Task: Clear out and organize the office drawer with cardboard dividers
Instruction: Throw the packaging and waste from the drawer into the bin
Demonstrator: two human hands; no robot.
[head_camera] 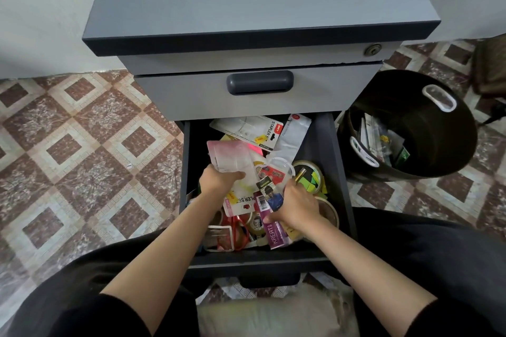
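While the bottom drawer (339, 172) of the grey cabinet (246, 8) stands pulled out in front of me, I see it full of mixed packs and tape rolls (330, 212). My left hand (216, 179) has its fingers curled around a clear plastic pack (232, 156) with a pink top, over the left part of the pile. My right hand (297, 205) is curled too, and it pinches a purple pack (276, 235) in the middle. Just right of the cabinet stands a black bin (410, 96) with some wrappers inside.

Soft, even light; drawer (331, 161) interior dim. Edges bow from wide-angle distortion; pink packet (230, 157) and 6 o'clock edge blur.
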